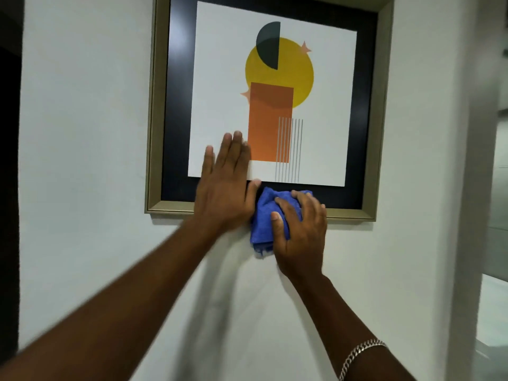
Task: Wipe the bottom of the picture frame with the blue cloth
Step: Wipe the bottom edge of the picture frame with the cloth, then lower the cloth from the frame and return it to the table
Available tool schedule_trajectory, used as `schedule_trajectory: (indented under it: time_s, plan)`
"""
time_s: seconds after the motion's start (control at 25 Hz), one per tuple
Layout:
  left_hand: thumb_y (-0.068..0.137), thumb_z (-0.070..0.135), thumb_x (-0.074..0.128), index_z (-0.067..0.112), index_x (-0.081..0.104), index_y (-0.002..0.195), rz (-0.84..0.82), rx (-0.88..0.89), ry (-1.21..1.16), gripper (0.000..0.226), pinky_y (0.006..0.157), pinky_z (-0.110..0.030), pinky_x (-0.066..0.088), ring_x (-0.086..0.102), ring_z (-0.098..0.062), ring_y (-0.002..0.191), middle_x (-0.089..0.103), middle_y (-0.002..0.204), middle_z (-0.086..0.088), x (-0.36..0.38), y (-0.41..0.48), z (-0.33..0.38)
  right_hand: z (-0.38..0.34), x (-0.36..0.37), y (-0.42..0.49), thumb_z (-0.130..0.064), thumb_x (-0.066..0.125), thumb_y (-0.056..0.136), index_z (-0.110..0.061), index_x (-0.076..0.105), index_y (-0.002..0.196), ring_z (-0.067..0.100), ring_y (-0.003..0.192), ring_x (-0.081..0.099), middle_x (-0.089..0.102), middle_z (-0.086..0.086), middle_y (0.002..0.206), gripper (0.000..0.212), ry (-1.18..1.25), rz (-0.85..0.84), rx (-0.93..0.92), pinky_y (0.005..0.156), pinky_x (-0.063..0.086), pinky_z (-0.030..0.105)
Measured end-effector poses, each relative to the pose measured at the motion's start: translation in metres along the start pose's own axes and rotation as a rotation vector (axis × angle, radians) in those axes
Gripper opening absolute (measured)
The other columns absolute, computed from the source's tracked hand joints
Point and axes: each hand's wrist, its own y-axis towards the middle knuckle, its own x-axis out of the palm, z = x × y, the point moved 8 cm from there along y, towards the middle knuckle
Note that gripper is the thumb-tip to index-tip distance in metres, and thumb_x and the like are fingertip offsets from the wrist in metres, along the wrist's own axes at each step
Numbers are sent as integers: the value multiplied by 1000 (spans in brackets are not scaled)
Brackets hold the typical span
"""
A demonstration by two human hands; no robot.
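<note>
Right hand (pixel 301 229) pressing blue cloth (pixel 264 218) on picture frame (pixel 176 209) bottom, left hand (pixel 225 185) flat on glass

White wall corner in soft indoor light

A plain white wall (pixel 82 133) fills most of the view. At far left runs a dark vertical opening (pixel 8 160). On the right the wall turns a corner (pixel 472 188), with a pale, blurred space (pixel 497 298) beyond.
</note>
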Motion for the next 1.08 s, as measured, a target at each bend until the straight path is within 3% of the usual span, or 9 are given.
schedule_trajectory:
  time_s: [0.2, 0.32, 0.44, 0.52, 0.56, 0.64, 0.84, 0.96, 1.08]
  plan:
    - [96, 49, 25, 7, 23, 153, -14, -282, 28, 70, 121, -47, -9, -3, -29, 153, 5, 165, -15, 31, -64, 32, 15, -25, -2, -25, 63, 91, -13, 55, 129, 31, 135, 42, 45, 15, 145, 40, 161, 60, 228, 110, 45, 50]
    - [95, 24, 49, 3, 56, 129, 81, -274, -92, 41, 122, -54, 5, 8, -36, 151, 24, 161, -21, 32, -74, 53, 24, -38, -17, -18, 74, 85, -10, 46, 136, 24, 133, 44, 42, 14, 144, 59, 326, 114, 351, 110, 44, 37]
    - [87, 7, 54, 0, 63, 104, 219, -231, -242, 21, 121, -56, 14, 28, -44, 145, 48, 145, -24, 39, -96, 82, 52, -46, -47, -6, 78, 79, -16, 42, 138, 15, 116, 57, 55, 8, 131, 70, 539, 68, 505, 101, 51, 26]
    - [86, 5, 52, 4, 58, 102, 216, -277, -487, 18, 112, -52, 39, 54, -36, 125, 62, 122, -16, 52, -122, 103, 75, -54, -78, -6, 79, 78, -24, 41, 137, 16, 100, 66, 63, 5, 114, 72, 623, -7, 589, 88, 56, 25]
    - [88, 8, 49, 7, 56, 102, 199, -335, -631, 16, 96, -44, 51, 61, -26, 106, 64, 107, -9, 64, -141, 113, 89, -59, -100, -8, 80, 79, -27, 41, 136, 16, 95, 67, 65, 3, 108, 72, 642, -51, 625, 85, 57, 25]
    - [94, 17, 45, 10, 54, 109, 94, -475, -815, 19, 78, -31, 53, 60, -16, 86, 61, 96, 2, 95, -184, 140, 116, -74, -147, -9, 80, 79, -25, 43, 135, 15, 93, 68, 65, -2, 103, 69, 616, -134, 679, 83, 57, 24]
    - [95, 31, 60, 29, 46, 134, -359, -968, -1149, 41, 83, -12, 53, 63, 7, 100, 61, 117, 14, 207, -315, 228, 189, -105, -296, 1, 72, 81, -19, 49, 134, 3, 94, 61, 55, -24, 124, 61, 442, -394, 826, 75, 51, 12]
    - [97, 31, 57, 22, 64, 106, -517, -1214, -1105, 14, 75, -24, 53, 62, -4, 80, 65, 93, 10, 267, -409, 278, 244, -121, -407, 10, 61, 80, -28, 47, 136, 19, 99, 62, 57, -13, 127, 69, 422, -545, 1055, 80, 57, 29]
    - [95, 15, 55, 16, 63, 80, -635, -1496, -1006, 17, 62, -21, 48, 56, -16, 71, 62, 73, 3, 311, -529, 325, 290, -142, -522, 15, 54, 79, -35, 48, 134, 24, 106, 62, 59, 6, 125, 74, 372, -638, 1303, 86, 58, 35]
